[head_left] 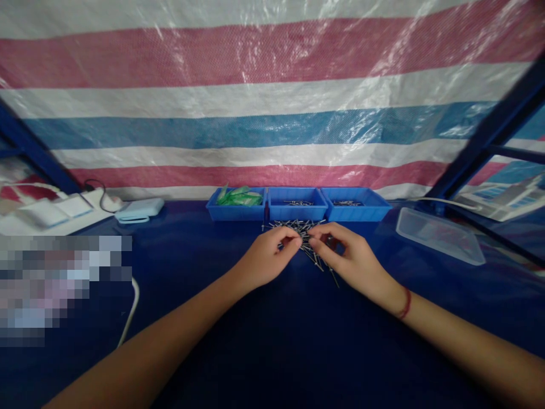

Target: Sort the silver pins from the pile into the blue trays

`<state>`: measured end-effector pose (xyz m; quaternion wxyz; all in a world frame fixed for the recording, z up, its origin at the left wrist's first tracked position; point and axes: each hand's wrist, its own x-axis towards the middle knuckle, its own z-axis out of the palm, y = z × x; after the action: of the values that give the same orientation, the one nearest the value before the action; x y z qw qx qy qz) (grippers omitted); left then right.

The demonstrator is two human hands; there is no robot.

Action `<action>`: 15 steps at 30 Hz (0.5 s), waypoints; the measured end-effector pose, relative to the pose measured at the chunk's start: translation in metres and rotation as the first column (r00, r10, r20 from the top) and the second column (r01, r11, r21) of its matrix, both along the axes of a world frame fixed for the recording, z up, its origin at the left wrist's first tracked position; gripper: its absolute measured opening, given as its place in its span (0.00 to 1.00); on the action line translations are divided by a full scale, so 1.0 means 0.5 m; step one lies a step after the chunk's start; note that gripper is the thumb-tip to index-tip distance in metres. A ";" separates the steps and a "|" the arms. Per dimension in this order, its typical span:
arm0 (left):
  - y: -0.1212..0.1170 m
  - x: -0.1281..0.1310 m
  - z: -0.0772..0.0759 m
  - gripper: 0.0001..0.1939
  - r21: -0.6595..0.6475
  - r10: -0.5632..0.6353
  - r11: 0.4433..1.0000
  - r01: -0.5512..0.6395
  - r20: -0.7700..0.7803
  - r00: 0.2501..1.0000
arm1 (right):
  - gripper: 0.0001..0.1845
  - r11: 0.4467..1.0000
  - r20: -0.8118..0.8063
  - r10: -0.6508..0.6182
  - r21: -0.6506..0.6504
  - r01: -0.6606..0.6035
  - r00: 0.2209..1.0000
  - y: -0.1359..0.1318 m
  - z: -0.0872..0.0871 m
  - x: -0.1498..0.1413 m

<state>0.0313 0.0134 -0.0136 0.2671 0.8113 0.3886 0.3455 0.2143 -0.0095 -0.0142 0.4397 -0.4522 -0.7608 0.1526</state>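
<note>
A loose pile of thin metal pins (315, 261), which look like blind rivets, lies on the dark blue tabletop (272, 341). My left hand (275, 253) is at the pile's left side, thumb and forefinger pinched together over it. Facing it from the right, my right hand (347, 253) is also closed in a pinch, its fingertips close to the left ones. Whatever sits between either set of fingertips is too small to make out. Behind the pile stand a middle blue bin (297, 213) and a right blue bin (360, 213), each with some pins inside.
Green plastic packets (239, 196) fill the left blue bin (236, 214). A clear plastic lid (440, 236) lies at the right. On the left are a power strip (63, 213), a light blue case (139, 210) and a white cable (135, 301). A striped sheet (272, 130) hangs behind.
</note>
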 end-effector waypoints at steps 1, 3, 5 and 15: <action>-0.010 0.011 -0.001 0.10 -0.001 -0.015 1.000 0.015 0.036 0.999 | 0.08 1.000 -0.036 0.018 -0.019 -0.018 0.999 -0.005 0.001 -0.005; -0.023 0.024 -0.003 0.10 0.009 -0.027 1.000 0.027 0.075 0.997 | 0.08 0.997 -0.088 0.056 -0.040 -0.060 0.995 -0.013 0.003 -0.012; -0.028 0.027 -0.007 0.09 0.022 -0.022 1.000 0.020 0.099 0.995 | 0.08 0.995 -0.123 0.079 -0.050 -0.086 0.989 -0.016 0.004 -0.013; -0.031 0.026 -0.012 0.06 0.046 -0.024 0.999 0.018 0.130 0.991 | 0.06 0.995 -0.174 0.079 -0.041 -0.087 0.982 -0.018 -0.001 -0.013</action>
<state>0.0445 -0.0022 -0.0198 0.2775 0.7968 0.3539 0.4035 0.2081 -0.0184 -0.0149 0.4861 -0.4156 -0.7343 0.2276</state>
